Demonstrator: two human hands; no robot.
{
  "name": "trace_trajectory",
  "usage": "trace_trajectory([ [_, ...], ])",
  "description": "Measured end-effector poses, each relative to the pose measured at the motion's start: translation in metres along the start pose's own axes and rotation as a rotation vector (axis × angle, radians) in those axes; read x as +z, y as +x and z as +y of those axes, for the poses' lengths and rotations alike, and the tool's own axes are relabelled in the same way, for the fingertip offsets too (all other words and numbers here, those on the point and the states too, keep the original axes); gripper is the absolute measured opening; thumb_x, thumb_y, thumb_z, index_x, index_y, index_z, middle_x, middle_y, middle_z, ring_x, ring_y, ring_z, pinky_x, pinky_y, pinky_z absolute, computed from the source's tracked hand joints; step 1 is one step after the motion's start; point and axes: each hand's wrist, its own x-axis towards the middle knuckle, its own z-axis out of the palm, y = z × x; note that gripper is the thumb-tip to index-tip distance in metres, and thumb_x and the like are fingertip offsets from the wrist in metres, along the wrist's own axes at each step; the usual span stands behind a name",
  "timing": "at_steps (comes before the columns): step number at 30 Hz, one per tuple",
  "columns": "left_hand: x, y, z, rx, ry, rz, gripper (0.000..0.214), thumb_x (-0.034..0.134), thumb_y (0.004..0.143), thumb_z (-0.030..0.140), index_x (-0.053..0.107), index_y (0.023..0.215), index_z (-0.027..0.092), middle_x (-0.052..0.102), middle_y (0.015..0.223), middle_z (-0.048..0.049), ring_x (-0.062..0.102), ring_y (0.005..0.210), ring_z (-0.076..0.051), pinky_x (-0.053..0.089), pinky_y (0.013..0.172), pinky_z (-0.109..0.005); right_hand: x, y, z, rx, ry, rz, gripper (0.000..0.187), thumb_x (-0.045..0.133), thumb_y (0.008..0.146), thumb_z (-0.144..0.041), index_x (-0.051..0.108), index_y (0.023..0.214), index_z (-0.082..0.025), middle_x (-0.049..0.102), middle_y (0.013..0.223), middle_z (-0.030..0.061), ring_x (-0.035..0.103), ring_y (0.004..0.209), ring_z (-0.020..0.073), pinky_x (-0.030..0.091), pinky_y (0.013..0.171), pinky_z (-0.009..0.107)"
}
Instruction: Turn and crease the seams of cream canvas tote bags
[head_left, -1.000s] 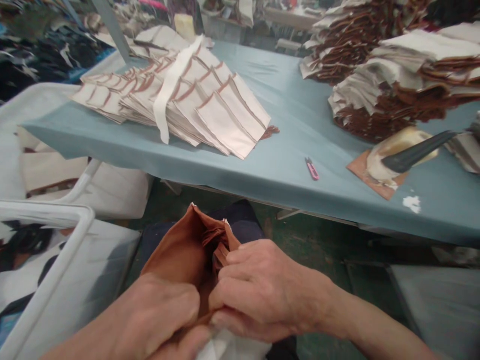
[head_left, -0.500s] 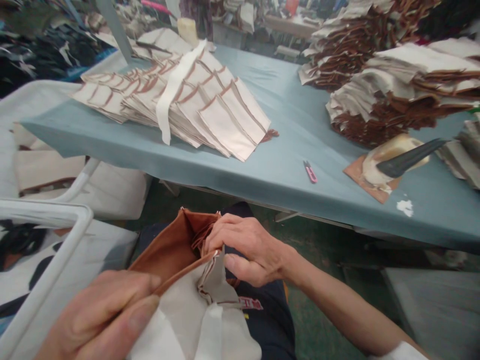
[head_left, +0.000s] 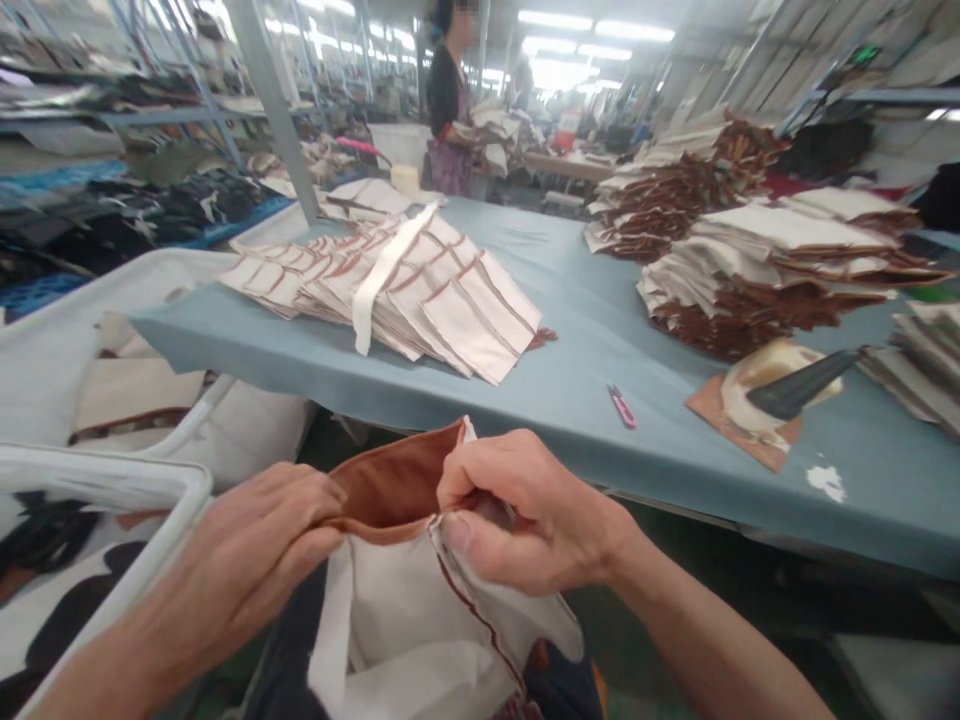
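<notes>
A sewn fabric pouch (head_left: 405,610), off-white outside with a brown lining, is held above my lap with its mouth upward. My left hand (head_left: 247,545) pinches the rim at the left side. At the right corner, by a seam edged in brown, my right hand (head_left: 525,510) grips the rim between thumb and bent fingers. Brown lining shows in the opening between the hands. The pouch's lower end runs out of view at the bottom.
On the blue-covered table (head_left: 577,330) lie a fanned stack of pale panels (head_left: 480,310), pink thread snips (head_left: 621,407), a glue pot with a dark-handled brush (head_left: 765,385) and piles of brown-and-white pieces (head_left: 750,270). White bins (head_left: 172,460) stand at left. A person (head_left: 450,110) stands beyond.
My view has tilted up, bringing the person and ceiling lights in. The pouch has turned so its side seam faces me, and my right hand now pinches the corner at that seam.
</notes>
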Motion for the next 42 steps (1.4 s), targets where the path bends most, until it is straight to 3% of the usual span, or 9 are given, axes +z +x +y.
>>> trace_trajectory([
  [3,-0.001,0.022,0.017,0.140,0.020,-0.081,0.021,0.058,0.112,0.032,0.075,0.123,0.027,0.084,0.118,-0.0019,0.077,0.112,-0.023,0.057,0.107,-0.029,-0.005,0.006,-0.002,0.086,0.111,-0.038,0.014,0.057,0.089,-0.016,0.052,0.078,-0.022,0.047,0.065,-0.0092,0.039,0.054,0.0068,0.031,0.052,0.020],
  [5,0.000,0.035,0.031,0.179,-0.001,-0.132,0.024,0.060,0.109,0.025,0.074,0.128,0.028,0.085,0.120,-0.0022,0.079,0.113,-0.022,0.059,0.106,-0.027,-0.007,0.007,-0.002,0.133,0.140,-0.062,0.014,0.058,0.090,-0.017,0.053,0.078,-0.022,0.047,0.067,-0.0088,0.040,0.056,0.0070,0.032,0.053,0.020],
  [9,0.011,0.054,0.053,0.082,-0.136,-0.138,0.014,0.062,0.103,0.020,0.075,0.104,0.028,0.083,0.095,0.0053,0.079,0.086,-0.014,0.058,0.085,-0.018,-0.006,0.004,0.003,0.211,0.165,-0.099,0.017,0.062,0.094,-0.022,0.052,0.080,-0.022,0.045,0.068,-0.0092,0.039,0.057,0.0075,0.031,0.055,0.021],
  [12,0.021,0.055,0.059,-0.024,-0.233,-0.199,0.019,0.060,0.102,0.020,0.074,0.090,0.026,0.078,0.081,0.0088,0.074,0.072,-0.010,0.054,0.073,-0.016,-0.005,0.000,0.007,0.292,0.202,-0.121,0.016,0.065,0.097,-0.025,0.055,0.085,-0.021,0.050,0.072,-0.0082,0.042,0.059,0.0082,0.033,0.056,0.022],
  [18,0.035,0.043,0.055,-0.217,-0.407,-0.256,0.025,0.057,0.100,0.018,0.077,0.087,0.023,0.076,0.078,0.0072,0.069,0.069,-0.010,0.048,0.064,-0.018,0.001,-0.015,0.023,0.428,0.313,-0.183,0.027,0.075,0.102,-0.041,0.061,0.091,-0.020,0.058,0.080,-0.0049,0.047,0.066,0.0105,0.037,0.060,0.023],
  [23,0.041,0.030,0.042,-0.334,-0.571,-0.302,0.021,0.060,0.096,0.023,0.075,0.083,0.022,0.070,0.076,0.0054,0.062,0.068,-0.012,0.046,0.062,-0.018,0.020,-0.025,0.046,0.465,0.537,-0.190,0.045,0.084,0.097,-0.059,0.065,0.091,-0.019,0.060,0.083,-0.0037,0.049,0.070,0.0115,0.038,0.064,0.025],
  [31,0.043,0.022,0.034,-0.529,-0.729,-0.396,0.022,0.069,0.094,0.036,0.074,0.082,0.019,0.069,0.075,0.0007,0.062,0.066,-0.014,0.047,0.058,-0.020,0.035,-0.028,0.053,0.480,0.693,-0.194,0.040,0.087,0.096,-0.050,0.065,0.089,-0.018,0.057,0.082,-0.0045,0.048,0.073,0.0114,0.038,0.065,0.025],
  [36,0.044,0.028,0.036,-0.539,-0.724,-0.393,0.025,0.072,0.092,0.039,0.075,0.078,0.018,0.071,0.074,-0.0007,0.064,0.066,-0.016,0.049,0.059,-0.021,0.033,-0.026,0.055,0.479,0.698,-0.205,0.037,0.088,0.095,-0.046,0.065,0.088,-0.017,0.056,0.081,-0.0051,0.047,0.071,0.0107,0.037,0.064,0.024],
  [42,0.048,0.024,0.036,-0.497,-0.717,-0.250,0.024,0.067,0.091,0.032,0.069,0.072,0.019,0.065,0.068,0.0031,0.056,0.062,-0.012,0.044,0.055,-0.018,0.029,-0.025,0.046,0.470,0.608,-0.206,0.032,0.082,0.098,-0.043,0.066,0.090,-0.018,0.057,0.080,-0.0051,0.047,0.070,0.0102,0.038,0.064,0.023],
])
